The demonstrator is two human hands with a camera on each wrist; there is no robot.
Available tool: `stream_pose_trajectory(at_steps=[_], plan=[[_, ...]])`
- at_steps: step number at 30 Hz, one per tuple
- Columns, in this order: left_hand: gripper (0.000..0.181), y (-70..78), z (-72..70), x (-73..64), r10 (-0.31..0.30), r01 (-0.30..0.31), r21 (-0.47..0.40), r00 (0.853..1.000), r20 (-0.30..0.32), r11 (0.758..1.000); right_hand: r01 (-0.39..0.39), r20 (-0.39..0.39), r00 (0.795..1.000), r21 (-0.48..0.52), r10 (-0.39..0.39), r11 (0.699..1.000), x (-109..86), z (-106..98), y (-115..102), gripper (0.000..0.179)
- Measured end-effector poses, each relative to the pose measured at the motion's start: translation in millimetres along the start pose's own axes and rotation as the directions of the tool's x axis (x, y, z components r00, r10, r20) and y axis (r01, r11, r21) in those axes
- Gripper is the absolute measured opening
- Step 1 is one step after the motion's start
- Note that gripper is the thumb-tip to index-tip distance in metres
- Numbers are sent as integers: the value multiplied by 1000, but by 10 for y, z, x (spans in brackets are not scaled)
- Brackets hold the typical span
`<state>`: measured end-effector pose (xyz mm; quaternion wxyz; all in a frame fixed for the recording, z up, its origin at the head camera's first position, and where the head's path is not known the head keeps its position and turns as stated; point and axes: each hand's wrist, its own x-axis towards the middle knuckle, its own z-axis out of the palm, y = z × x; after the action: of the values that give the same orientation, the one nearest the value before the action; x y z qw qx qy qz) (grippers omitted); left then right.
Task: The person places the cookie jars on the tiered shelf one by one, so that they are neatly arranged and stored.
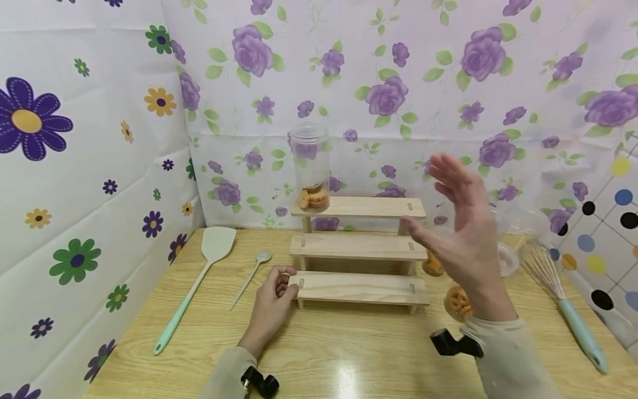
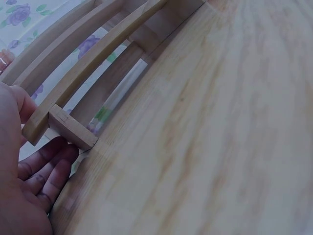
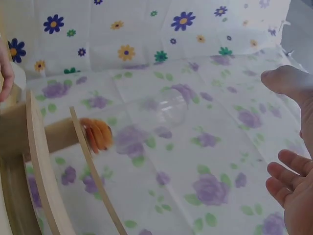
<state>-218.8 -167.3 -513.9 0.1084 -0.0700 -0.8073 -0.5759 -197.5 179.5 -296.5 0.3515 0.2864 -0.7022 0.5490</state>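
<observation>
The left hand point(image 1: 271, 302) rests on the wooden table point(image 1: 319, 354) with its fingers curled against the left end of the lowest step of a three-tier wooden step shelf point(image 1: 360, 249), steadying it; the left wrist view shows the fingertips point(image 2: 46, 164) under and beside that step's end. The right hand point(image 1: 461, 233) is raised in the air to the right of the shelf, palm turned left, fingers spread wide and holding nothing. A clear plastic jar with cookies point(image 1: 310, 166) at its bottom stands upright on the left end of the top step, well apart from the right hand. Behind the right hand, partly hidden, more clear jars with cookies point(image 1: 456, 302) lie on the table by the shelf's right end. A judgement: one jar is placed and the free hand is between placements; the next move calls for lowering it to one of the jars on the right and closing round it while the left hand holds the shelf steady.
</observation>
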Motion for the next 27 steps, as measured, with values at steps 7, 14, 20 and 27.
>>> stream_pose_trajectory(at_steps=[7,14,20,27], plan=[[28,1,-7,-4,2,-2,1,1000,5,1000,35,-97,995,75,-27,997,-125,-429,13,105],[29,13,-7,-8,-8,8,1,1000,0,1000,5,-156,988,105,12,994,-300,-824,137,103],[29,16,-5,-9,-10,10,1,1000,-1,1000,-109,-181,979,-63,96,992,-539,-1084,294,109],[29,12,0,-10,-6,6,6,1000,-1,1000,-316,-206,933,-74,296,946,-917,-1232,525,121]])
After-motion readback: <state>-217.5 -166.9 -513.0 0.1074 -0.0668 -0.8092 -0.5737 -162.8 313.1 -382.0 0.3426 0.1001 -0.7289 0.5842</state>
